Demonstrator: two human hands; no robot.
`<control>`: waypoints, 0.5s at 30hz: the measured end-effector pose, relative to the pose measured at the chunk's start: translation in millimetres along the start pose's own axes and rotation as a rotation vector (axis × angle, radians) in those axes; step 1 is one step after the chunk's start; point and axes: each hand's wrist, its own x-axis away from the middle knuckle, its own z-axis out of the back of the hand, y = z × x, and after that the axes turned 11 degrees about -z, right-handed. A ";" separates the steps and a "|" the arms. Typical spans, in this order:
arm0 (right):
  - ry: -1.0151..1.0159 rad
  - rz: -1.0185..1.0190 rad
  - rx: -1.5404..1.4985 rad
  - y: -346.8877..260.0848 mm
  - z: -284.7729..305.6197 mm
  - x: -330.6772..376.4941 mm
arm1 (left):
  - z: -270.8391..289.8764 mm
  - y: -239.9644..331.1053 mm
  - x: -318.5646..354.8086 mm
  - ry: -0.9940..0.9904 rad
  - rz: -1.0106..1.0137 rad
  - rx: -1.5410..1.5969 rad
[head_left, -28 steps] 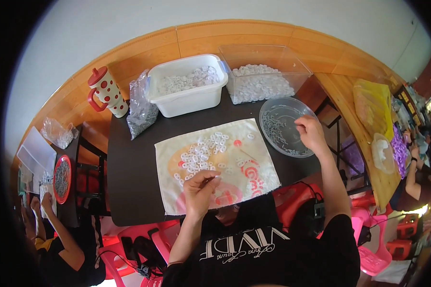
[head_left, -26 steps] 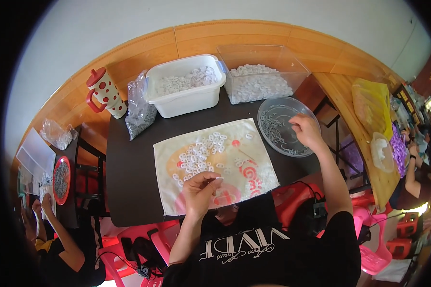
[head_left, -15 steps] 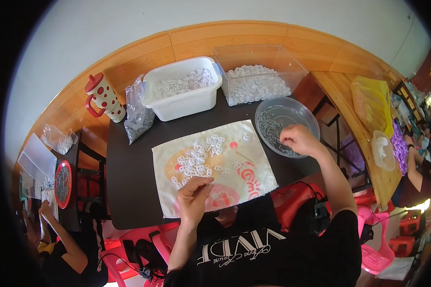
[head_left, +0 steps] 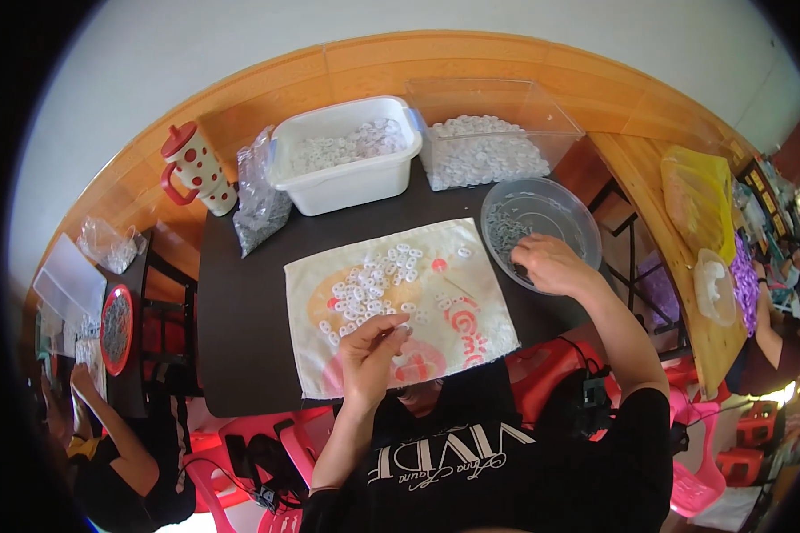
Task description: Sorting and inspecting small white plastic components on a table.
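The left hand (head_left: 367,357) pinches a small piece (head_left: 407,330) that could drop if its grip slackens; the right hand (head_left: 549,264), hold impossible to tell, could tip the clear bowl (head_left: 551,213) by pressing its rim.

A dark table (head_left: 249,329) with a rounded near-left corner carries everything. A pale printed cloth (head_left: 453,235) lies flat and slightly askew across its middle, its near edge reaching the table's front. Along the far side, from left to right, stand a spotted cup (head_left: 203,173), a clear bag (head_left: 262,200) leaning near the tub, the white tub (head_left: 356,191) and a clear bin (head_left: 549,147). A round, clear bowl (head_left: 547,209) sits at the right, just beside the cloth.
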 end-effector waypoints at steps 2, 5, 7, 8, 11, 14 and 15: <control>0.063 -0.136 -0.124 1.7 -0.9 3.4 | 3.2 -1.9 -1.3 0.019 0.049 0.102; 0.189 -0.159 -0.200 15.3 -11.2 14.5 | 2.6 -0.2 -6.2 0.033 0.126 0.244; 0.183 -0.165 -0.238 15.0 -13.7 16.6 | 4.8 -0.6 -6.8 0.001 0.146 0.317; 0.185 -0.187 -0.271 13.9 -14.9 16.4 | 6.7 -1.6 -6.5 -0.004 0.142 0.346; 0.272 -0.234 -0.361 11.5 -17.3 16.2 | 4.1 -3.1 -6.0 -0.002 0.118 0.419; 0.332 -0.361 -0.546 7.4 -16.2 17.3 | -5.4 -9.4 -2.9 0.119 -0.018 0.361; 0.335 -0.360 -0.542 2.8 -12.5 18.3 | -4.0 -12.9 -3.4 0.118 -0.021 0.364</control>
